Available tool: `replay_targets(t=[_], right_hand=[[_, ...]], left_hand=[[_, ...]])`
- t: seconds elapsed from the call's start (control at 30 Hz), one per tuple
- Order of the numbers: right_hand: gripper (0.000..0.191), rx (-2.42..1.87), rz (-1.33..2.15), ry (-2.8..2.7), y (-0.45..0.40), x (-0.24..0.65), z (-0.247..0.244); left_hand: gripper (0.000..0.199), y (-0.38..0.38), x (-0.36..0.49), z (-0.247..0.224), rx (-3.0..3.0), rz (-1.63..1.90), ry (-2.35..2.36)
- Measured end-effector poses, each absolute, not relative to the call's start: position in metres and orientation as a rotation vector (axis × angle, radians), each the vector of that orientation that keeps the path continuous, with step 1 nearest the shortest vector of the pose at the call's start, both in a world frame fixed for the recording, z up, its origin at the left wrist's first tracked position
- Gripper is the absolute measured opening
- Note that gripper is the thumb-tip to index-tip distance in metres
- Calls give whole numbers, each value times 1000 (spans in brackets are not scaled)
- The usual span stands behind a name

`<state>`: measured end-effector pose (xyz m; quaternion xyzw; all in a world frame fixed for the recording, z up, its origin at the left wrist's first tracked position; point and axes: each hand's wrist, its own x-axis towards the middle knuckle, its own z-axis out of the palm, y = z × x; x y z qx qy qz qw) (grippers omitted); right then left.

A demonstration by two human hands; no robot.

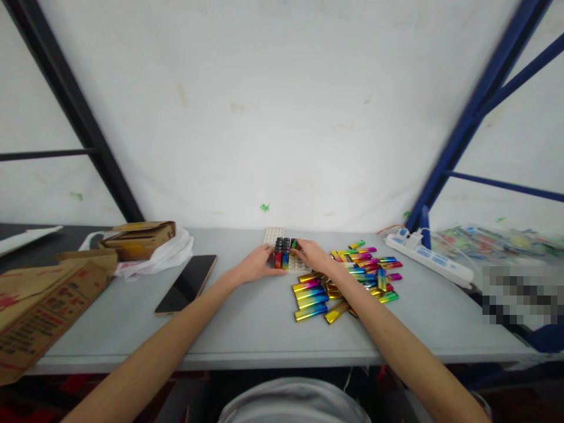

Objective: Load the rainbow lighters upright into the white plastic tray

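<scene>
Left hand [255, 265] curved against upright black-topped lighters [282, 254] on a pale studded tray [275, 235], right hand [310, 255] pinching at their other side, carton [55, 302] print too blurred to read

My left hand [255, 265] and right hand [314, 257] are bare, with slender fingers, and both of my forearms are bare too, slim and smooth in outline, widening gently toward the elbows. Over my middle I wear a light grey garment [293, 402], plain and soft-looking, with a rounded upper edge and shallow folds. Beside my right arm, a thin pale edge [483, 404] shows, too blurred for me to tell whether it's a sleeve hem.
</scene>
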<state>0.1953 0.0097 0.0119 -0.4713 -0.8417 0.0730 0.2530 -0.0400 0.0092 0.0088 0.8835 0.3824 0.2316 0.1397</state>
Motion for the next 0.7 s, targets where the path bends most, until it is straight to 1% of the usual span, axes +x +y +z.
replay_targets(t=[0.1, 0.23, 0.27, 0.4, 0.47, 0.63, 0.7], right_hand=[[13, -1323, 171, -2306, 9, 193, 14], [33, -1377, 48, -2350, 3, 209, 19], [35, -1408, 19, -2345, 1, 217, 21], [31, -1746, -118, -2222, -3, 260, 28], [30, -1877, -122, -2176, -4, 280, 30], [25, -1977, 45, -2224, -5, 296, 28], [24, -1962, 52, -2181, -5, 292, 26]], left_hand=[[63, 10, -41, 8, 2546, 678, 1095], [63, 11, -41, 7, 2539, 674, 1121], [62, 11, -41, 8, 2541, 676, 1122], [61, 11, -41, 8, 2563, 672, 1114], [59, 11, -40, 9, 2578, 657, 1126], [60, 10, -40, 12, 2597, 627, 1133], [62, 10, -40, 12, 2591, 629, 1124]])
